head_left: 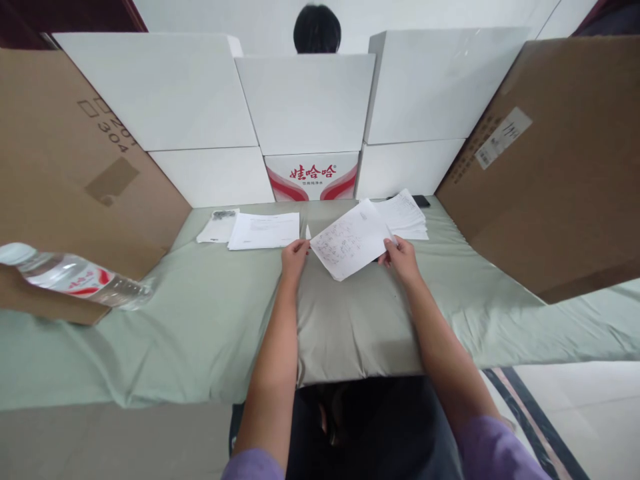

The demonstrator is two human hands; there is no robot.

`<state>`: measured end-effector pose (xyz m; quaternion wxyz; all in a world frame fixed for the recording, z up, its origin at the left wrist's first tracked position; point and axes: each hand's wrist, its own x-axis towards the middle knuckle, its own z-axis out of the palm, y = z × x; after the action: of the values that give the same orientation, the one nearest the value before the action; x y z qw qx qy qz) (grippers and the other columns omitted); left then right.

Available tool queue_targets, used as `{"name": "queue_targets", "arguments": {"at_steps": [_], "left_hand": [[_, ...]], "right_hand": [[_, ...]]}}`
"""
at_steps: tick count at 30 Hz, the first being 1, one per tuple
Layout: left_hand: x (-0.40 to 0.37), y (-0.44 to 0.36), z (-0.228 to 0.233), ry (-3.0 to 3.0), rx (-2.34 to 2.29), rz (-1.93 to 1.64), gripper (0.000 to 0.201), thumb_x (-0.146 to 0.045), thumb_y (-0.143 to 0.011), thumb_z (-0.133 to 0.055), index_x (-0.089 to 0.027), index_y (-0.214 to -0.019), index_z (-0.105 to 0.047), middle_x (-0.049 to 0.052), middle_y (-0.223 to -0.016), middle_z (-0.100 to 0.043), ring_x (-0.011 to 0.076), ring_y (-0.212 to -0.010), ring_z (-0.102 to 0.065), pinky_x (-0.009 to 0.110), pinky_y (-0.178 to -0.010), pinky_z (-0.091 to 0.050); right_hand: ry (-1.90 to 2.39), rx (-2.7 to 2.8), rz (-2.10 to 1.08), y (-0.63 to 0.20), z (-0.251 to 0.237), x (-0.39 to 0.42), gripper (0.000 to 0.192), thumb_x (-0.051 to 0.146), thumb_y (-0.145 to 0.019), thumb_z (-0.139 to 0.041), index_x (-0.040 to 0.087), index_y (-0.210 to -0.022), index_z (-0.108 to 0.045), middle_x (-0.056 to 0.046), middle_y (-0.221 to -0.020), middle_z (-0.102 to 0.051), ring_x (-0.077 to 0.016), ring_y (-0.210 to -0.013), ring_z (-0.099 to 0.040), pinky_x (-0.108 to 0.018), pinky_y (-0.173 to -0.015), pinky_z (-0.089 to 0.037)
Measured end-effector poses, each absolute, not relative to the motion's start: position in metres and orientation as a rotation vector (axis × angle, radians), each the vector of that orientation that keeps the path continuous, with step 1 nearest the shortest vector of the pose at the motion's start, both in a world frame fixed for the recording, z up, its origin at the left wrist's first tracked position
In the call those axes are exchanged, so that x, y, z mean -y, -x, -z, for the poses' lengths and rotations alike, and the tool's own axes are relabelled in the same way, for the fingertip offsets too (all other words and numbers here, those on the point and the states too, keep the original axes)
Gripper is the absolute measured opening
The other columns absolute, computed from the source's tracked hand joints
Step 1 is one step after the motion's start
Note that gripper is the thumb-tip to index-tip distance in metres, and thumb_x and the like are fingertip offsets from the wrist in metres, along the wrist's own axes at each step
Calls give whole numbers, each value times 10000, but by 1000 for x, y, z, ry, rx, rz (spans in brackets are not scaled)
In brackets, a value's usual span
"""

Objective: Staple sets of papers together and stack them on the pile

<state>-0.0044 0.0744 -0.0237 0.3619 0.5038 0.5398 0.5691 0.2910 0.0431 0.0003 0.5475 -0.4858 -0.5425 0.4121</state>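
Note:
A white sheet of paper (pixel 345 243) with handwriting over its left part is held tilted above the cloth-covered table. My right hand (pixel 400 259) grips its right edge between thumb and fingers. At the sheet's left corner, my left hand (pixel 295 258) is closed in a pinch. Just left of that hand lies a stack of printed paper (pixel 265 230), with a smaller sheet with a dark patch (pixel 219 225) beside it. A fanned pile of written sheets (pixel 405 217) rests behind my right hand, and the held sheet partly covers it.
White boxes (pixel 305 103) form a wall at the back, and a person's head (pixel 317 30) shows above them. Cardboard panels (pixel 565 167) flank both sides. A water bottle (pixel 80 277) is at the left. A dark phone (pixel 423 201) lies behind the fanned pile.

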Motion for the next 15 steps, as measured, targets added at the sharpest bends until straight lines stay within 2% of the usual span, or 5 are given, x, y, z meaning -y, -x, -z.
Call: {"name": "queue_targets", "arguments": {"at_steps": [8, 12, 15], "left_hand": [[-82, 5, 33, -1307, -1402, -1388, 255, -360, -815, -583, -156, -898, -710, 65, -800, -727, 155, -700, -630, 282, -698, -507], [-83, 5, 35, -1365, -1438, -1347, 245, -354, -826, -575, -163, -897, -709, 63, -796, -727, 168, -728, -641, 287, -708, -498], [-85, 6, 38, -1441, -1485, -1310, 242, -360, -834, -570, -176, -894, -716, 56, -802, -730, 172, -732, -642, 293, -724, -493]], "right_hand": [[1139, 809, -940, -337, -4, -70, 245, 354, -801, -699, 186, -795, -521, 33, -502, -570, -93, -376, -487, -184, -339, -286], [1283, 704, -889, -387, -20, -104, 137, 181, -866, -588, 182, -766, -494, 28, -530, -563, -79, -393, -480, -171, -333, -290], [1391, 706, -831, -415, -28, -130, 133, 91, -861, -533, 187, -781, -487, 24, -515, -561, -91, -389, -479, -175, -331, -295]]}}
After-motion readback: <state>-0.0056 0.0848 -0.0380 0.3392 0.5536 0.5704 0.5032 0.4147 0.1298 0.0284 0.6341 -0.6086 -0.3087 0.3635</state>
